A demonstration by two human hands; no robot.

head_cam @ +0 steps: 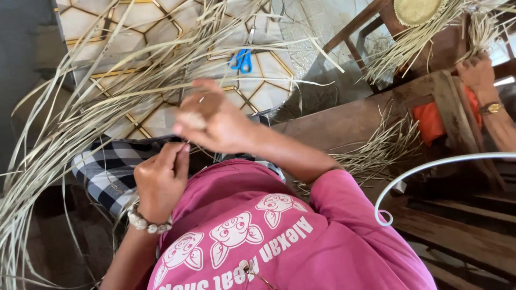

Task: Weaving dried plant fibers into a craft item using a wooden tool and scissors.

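Right, your left hand (160, 181) sits low against your pink shirt (279, 236), fingers curled in and pinching a thin pale strip, a beaded bracelet (146, 223) at the wrist. Your right hand (212, 119) is up above it, blurred, fingers bunched loosely; you seem to have strips (91, 115) running through it, though I cannot tell exactly how tight the grasp is. Those long dried strips fan out from between your hands, sweeping leftward and down past your knee, and up across the patterned mat (161, 32) with its gold-lined hexagons. A black-and-white checked cloth (105, 169) lies over your lap, just beneath both hands. Blue-handled scissors (241, 60) rest on the mat near its far right edge, well apart from your hands. A wooden bench (344, 121) runs along your right side, with more loose strips (381, 150) heaped on it. Beyond it, another person's hand (477, 72), wearing a wristwatch (490, 108), grips a bundle of the same material. A white bent wire (430, 169) curves just beside your right shoulder.
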